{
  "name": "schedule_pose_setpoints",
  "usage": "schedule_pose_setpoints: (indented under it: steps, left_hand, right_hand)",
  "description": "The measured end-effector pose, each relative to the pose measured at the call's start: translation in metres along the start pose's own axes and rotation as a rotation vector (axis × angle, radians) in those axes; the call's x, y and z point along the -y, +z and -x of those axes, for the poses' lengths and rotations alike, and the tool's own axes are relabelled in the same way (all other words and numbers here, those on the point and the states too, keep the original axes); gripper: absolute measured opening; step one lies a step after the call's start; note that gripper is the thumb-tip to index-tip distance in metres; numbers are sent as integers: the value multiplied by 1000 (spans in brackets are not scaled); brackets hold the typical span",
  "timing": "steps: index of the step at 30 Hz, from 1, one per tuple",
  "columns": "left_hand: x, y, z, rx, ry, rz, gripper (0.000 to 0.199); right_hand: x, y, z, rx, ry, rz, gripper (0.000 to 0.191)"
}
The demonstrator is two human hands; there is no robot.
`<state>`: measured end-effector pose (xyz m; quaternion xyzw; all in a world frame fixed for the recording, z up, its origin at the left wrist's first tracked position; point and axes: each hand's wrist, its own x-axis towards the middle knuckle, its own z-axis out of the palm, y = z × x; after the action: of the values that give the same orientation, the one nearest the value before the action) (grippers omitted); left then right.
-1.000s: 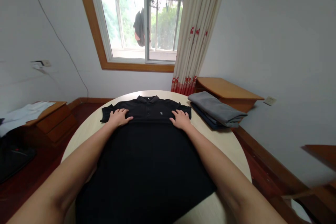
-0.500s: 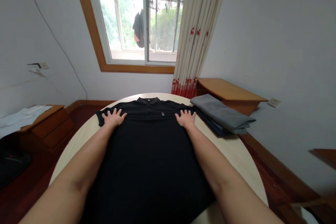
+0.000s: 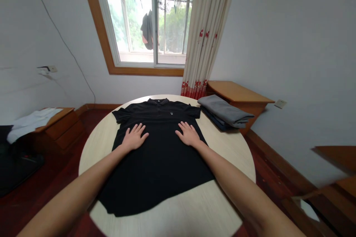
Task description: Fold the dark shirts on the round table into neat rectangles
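Observation:
A black polo shirt (image 3: 158, 166) lies spread front side up, its collar toward the window and its hem toward me. A small pale logo marks the chest. My left hand (image 3: 134, 137) rests flat on the left side of the shirt's body, fingers spread. Opposite it, my right hand (image 3: 188, 134) lies palm down on the right side, fingers apart. Neither hand grips the cloth. Both short sleeves stick out sideways beyond my hands, and the lower hem runs at a slant.
The round pale table (image 3: 194, 207) carries the shirt and, at its right edge, a stack of folded grey and dark clothes (image 3: 225, 111). Behind that stands a wooden desk (image 3: 236, 90). To the left is a low wooden cabinet (image 3: 65, 126) with white papers or cloth on top.
Both hands have slid toward me, from near the sleeves down to the middle of the shirt. More of the table and the shirt's hem now show.

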<state>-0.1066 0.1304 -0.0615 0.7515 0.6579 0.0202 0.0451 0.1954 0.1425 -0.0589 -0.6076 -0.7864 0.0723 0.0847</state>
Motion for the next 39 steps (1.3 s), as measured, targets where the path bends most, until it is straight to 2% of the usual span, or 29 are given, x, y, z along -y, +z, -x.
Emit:
schedule_pose_setpoints:
  steps: [2, 4, 7, 9, 10, 12, 16, 18, 21, 23, 27, 30, 34, 36, 39]
  left_hand:
    - [16, -6, 7, 2, -140, -18, 74]
    - [9, -8, 14, 10, -157, -29, 72]
    - [-26, -2, 26, 24, 94, 9, 72]
    - [-39, 2, 34, 17, 164, 30, 71]
    - [-37, 2, 38, 10, 156, 32, 70]
    - [-17, 1, 46, 0, 92, 25, 68]
    - [49, -3, 75, -28, -59, -1, 69]
    - [73, -1, 96, -62, -152, -1, 74]
    - [87, 6, 131, -66, -294, 14, 82]
    - [85, 11, 153, -46, -287, 62, 83]
    - [65, 10, 182, -35, -137, 322, 80]
    - [47, -6, 192, -8, -59, 684, 76]
    - [33, -36, 198, 108, -110, 1102, 73]
    - [35, -48, 204, 174, -167, 1139, 79]
    - [47, -62, 219, 318, -252, 987, 93]
  right_hand:
    - [-6, -5, 5, 1, 114, 30, 67]
    - [7, -6, 6, 18, 126, 39, 66]
    - [40, 0, 10, 36, -55, -5, 66]
    - [48, 5, 15, 25, -119, -29, 68]
    - [44, 6, 18, 15, -108, -29, 69]
    - [23, 5, 27, -1, -40, -11, 69]
    - [-32, -4, 53, -9, 61, 36, 66]
    - [-48, -9, 72, 3, 49, 24, 64]
    - [-57, -19, 106, 41, -67, -62, 61]
    - [-58, -29, 129, 76, -183, -163, 59]
    - [-49, -55, 172, 185, -320, -318, 55]
    - [-39, -70, 192, 252, -354, -309, 48]
    - [-36, -71, 201, 252, -313, -265, 42]
    - [-40, -70, 203, 242, -256, -218, 52]
    - [-46, -73, 203, 264, -181, -110, 72]
